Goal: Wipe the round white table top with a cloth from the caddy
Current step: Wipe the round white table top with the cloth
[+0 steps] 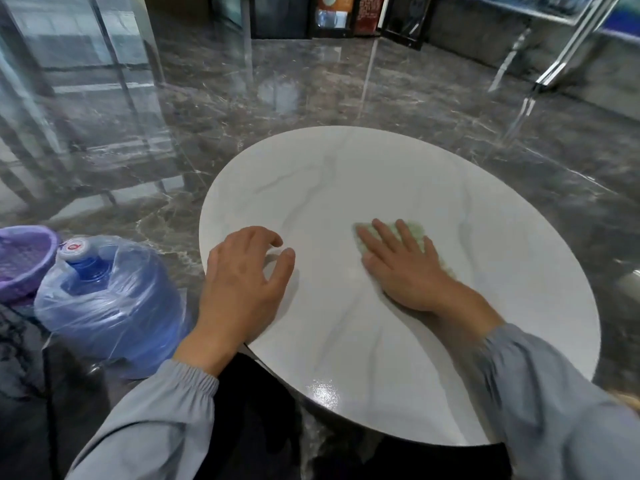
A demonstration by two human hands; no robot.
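On the round white table top (398,174), the right hand (403,268) presses a green cloth (414,232) flat, fingers straight; the left hand (242,282) rests relaxed at the rim. Wiping appears underway, far portion seemingly unwiped.

Glossy dark grey marble floor (346,91) reflects light; glass partitions (86,46) stand left, framed posters (346,15) line the far wall.

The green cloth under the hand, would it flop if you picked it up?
Probably yes: the green cloth looks thin and fuzzy, squashed flat beneath the right hand, so it would likely droop. It seems light too: only a little peeks out round the hand. On the shiny table top it should slide easily when pushed.
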